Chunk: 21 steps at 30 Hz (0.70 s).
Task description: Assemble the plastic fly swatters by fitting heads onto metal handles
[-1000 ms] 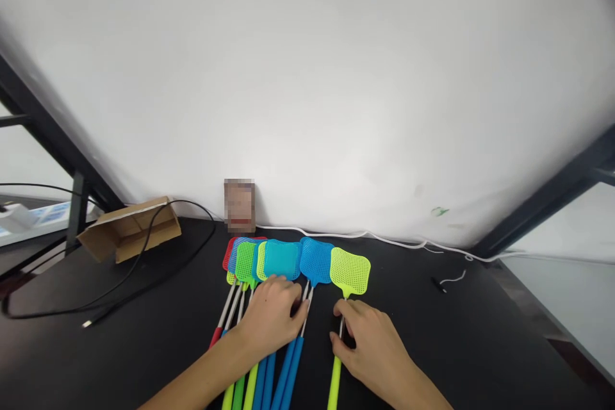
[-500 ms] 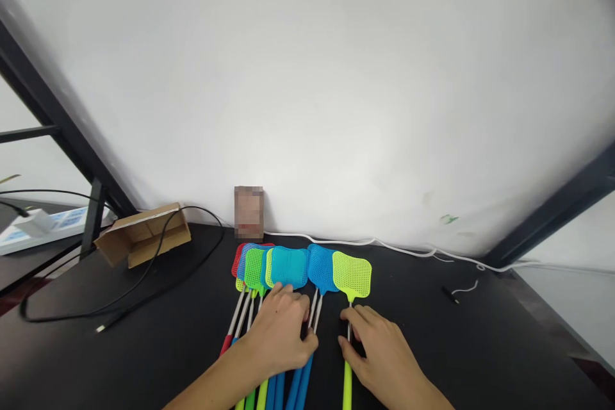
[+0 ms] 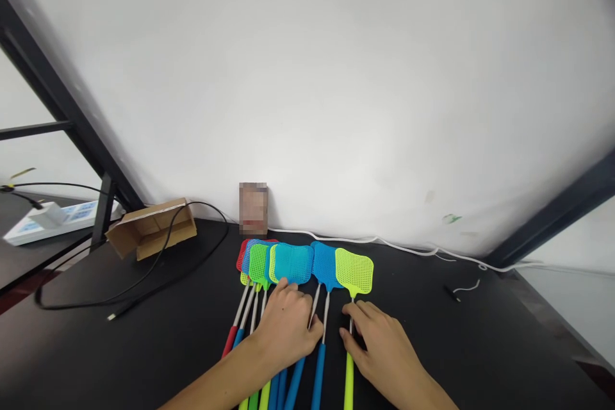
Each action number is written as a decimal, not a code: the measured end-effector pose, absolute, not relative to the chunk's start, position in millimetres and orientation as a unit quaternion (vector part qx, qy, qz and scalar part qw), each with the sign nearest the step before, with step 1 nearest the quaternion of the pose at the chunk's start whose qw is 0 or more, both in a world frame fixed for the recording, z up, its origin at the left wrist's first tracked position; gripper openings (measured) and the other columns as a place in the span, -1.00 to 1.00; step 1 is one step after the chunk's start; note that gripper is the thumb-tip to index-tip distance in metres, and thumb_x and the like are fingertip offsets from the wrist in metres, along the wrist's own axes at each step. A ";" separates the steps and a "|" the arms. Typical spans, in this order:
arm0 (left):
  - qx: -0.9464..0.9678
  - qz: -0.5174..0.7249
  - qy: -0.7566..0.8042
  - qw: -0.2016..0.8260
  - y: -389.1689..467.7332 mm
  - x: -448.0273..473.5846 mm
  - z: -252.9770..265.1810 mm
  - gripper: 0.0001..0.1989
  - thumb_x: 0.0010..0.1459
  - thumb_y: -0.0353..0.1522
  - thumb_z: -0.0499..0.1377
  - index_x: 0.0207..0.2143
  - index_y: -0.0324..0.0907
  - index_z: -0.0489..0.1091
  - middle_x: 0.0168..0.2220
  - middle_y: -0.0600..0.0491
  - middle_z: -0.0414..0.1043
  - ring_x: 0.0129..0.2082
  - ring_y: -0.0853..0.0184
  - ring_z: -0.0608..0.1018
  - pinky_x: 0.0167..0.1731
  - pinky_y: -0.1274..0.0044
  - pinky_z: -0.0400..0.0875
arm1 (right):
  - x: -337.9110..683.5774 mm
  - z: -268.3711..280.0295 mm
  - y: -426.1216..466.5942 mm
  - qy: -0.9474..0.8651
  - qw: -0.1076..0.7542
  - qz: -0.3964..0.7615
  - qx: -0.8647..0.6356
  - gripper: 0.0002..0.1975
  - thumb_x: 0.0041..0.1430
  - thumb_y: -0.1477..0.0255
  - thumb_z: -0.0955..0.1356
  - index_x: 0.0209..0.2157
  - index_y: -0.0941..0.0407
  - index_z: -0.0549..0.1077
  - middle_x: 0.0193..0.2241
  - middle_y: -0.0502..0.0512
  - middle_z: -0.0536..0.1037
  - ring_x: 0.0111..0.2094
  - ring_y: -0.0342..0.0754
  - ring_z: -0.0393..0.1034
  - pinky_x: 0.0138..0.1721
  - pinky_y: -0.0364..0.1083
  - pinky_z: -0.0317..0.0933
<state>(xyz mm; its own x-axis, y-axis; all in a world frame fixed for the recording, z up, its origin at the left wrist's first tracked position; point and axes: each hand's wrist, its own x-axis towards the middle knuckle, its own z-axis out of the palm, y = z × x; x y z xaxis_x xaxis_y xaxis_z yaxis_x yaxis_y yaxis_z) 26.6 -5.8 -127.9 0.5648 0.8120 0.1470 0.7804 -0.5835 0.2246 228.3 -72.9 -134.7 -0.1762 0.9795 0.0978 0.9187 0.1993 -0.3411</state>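
Several fly swatters lie side by side on the black table, heads toward the wall and partly overlapping. My left hand (image 3: 289, 320) is closed over the shafts in the middle, its thumb and fingers around the shaft of a blue fly swatter (image 3: 294, 379); its palm hides parts of neighbouring shafts. Just right of that thumb lies another blue fly swatter (image 3: 319, 365). My right hand (image 3: 377, 336) curls its thumb and fingers round the thin shaft of the yellow-green fly swatter (image 3: 354, 271) at the right end. Left of my left hand are a green fly swatter (image 3: 258, 264) and a red one (image 3: 229, 341).
An open cardboard box (image 3: 163, 230) stands at the back left, with a black cable (image 3: 144, 269) looping over it. A blurred small box (image 3: 253, 208) leans on the wall. A white cable (image 3: 346, 240) runs along the wall's foot. A power strip (image 3: 62, 218) is far left.
The handle of one blue fly swatter has shifted right, apart from the blue one beside it. My hands stay nearly in place. The whole view has shifted slightly.
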 end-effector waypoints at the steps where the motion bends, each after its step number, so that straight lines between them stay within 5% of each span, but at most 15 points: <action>1: 0.879 0.122 0.455 0.071 -5.1 26.2 -126.8 -0.76 0.13 -0.38 0.09 -0.61 -0.16 0.28 -0.54 0.00 0.42 -0.33 0.18 0.53 0.09 0.18 0.29 | 228.4 -134.0 -73.0 -0.759 0.149 0.105 -0.625 -0.79 0.33 0.43 0.29 -0.05 0.03 0.46 -0.24 0.09 0.53 -0.24 0.06 0.48 -0.29 -0.03 0.24; 11: 0.842 0.150 0.500 0.137 -0.5 18.0 -107.2 -0.76 0.08 -0.33 0.09 -0.62 -0.15 0.23 -0.57 0.06 0.40 -0.44 0.24 0.44 -0.24 0.37 0.27 | 228.9 -129.8 -72.3 -0.754 0.155 0.121 -0.627 -0.80 0.33 0.42 0.29 -0.05 0.04 0.47 -0.21 0.09 0.54 -0.21 0.07 0.47 -0.26 -0.02 0.24; 21: 0.726 0.202 0.486 0.442 22.6 3.6 -98.7 -0.76 0.05 -0.34 0.09 -0.63 -0.15 0.17 -0.62 0.18 0.05 -0.56 0.40 0.17 -0.50 0.51 0.00 | 229.9 -131.9 -70.4 -0.754 0.162 0.121 -0.625 -0.81 0.35 0.41 0.27 -0.06 0.03 0.47 -0.23 0.08 0.53 -0.23 0.06 0.47 -0.29 -0.04 0.19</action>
<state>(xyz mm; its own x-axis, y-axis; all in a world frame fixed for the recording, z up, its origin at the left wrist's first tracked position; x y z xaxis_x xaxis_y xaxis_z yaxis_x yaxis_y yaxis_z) 3.6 22.6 -98.7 0.4464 0.8844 -0.1361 0.5266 -0.1367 0.8391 229.9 -70.4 -131.9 -0.1653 0.9818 0.0930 0.9036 0.1886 -0.3845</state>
